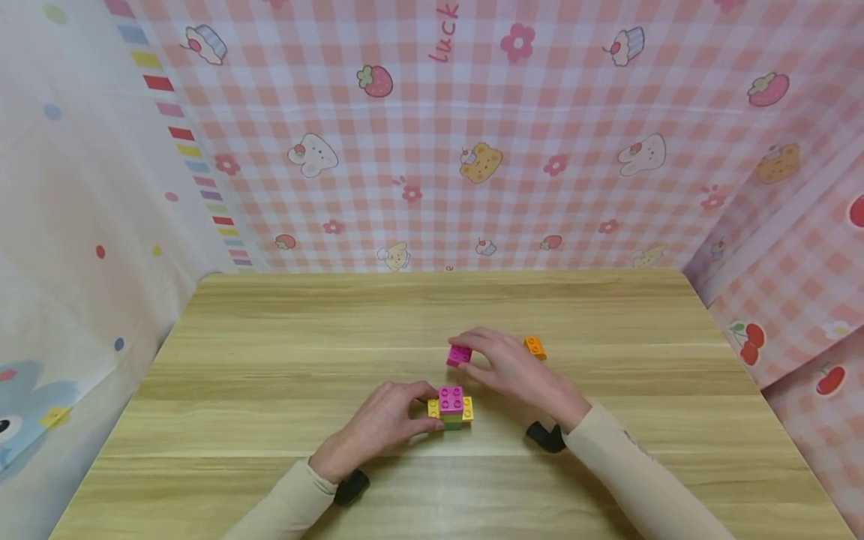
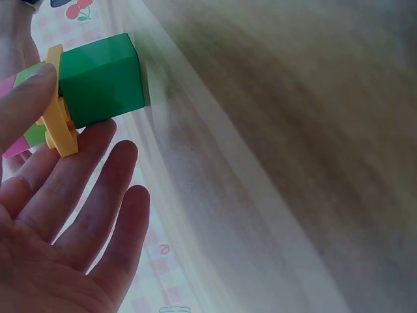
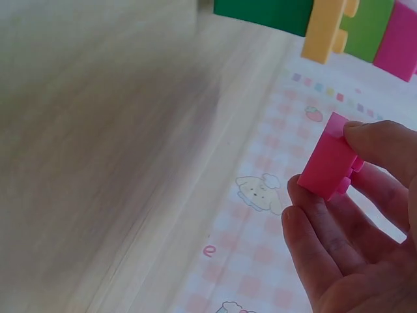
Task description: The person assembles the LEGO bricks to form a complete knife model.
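Note:
A small stack of toy building bricks stands upright near the middle of the table: a green brick (image 2: 103, 79) at the bottom, a yellow plate (image 3: 322, 29) across it, a light green brick (image 3: 367, 29), and a pink brick (image 1: 451, 400) on top. My left hand (image 1: 381, 420) holds the stack from its left side, thumb and fingers at the yellow plate. Just beyond the stack, my right hand (image 1: 502, 364) pinches a loose magenta brick (image 3: 328, 160) between thumb and fingers, apart from the stack.
An orange brick (image 1: 535, 347) lies on the wooden table (image 1: 304, 322) behind my right hand. Dark wrist-worn pieces show under both wrists. A pink checked cloth (image 1: 418, 120) hangs behind the table's far edge, with more cloth at both sides.

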`<state>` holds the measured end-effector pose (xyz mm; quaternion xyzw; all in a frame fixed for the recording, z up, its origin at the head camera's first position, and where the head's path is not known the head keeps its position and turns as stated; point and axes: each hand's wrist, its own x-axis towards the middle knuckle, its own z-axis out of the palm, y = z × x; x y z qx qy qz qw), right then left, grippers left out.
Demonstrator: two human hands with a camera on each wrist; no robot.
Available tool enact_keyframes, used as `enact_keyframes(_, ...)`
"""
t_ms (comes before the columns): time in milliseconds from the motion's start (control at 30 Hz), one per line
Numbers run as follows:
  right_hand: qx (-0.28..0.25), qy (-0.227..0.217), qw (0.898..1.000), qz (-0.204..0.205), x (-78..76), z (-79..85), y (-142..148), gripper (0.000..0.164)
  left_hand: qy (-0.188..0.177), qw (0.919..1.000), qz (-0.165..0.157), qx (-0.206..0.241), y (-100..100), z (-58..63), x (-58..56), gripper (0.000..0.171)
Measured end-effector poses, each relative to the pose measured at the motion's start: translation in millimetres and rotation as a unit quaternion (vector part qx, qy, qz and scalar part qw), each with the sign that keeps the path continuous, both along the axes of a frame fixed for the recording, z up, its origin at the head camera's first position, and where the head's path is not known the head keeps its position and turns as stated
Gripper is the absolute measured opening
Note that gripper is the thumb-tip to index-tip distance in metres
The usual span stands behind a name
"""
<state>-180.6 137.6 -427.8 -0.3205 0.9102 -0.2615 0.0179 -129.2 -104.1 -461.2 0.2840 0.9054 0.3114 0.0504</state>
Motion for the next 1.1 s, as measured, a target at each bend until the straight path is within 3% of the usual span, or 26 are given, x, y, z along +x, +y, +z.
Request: enact_keyframes(1100, -0.088, 0.056, 0.993, 0.047, 31.8, 17.0, 8.3, 0.039, 0.003, 0.9999, -0.008, 0.009, -0.9, -1.3, -0.8, 0.034)
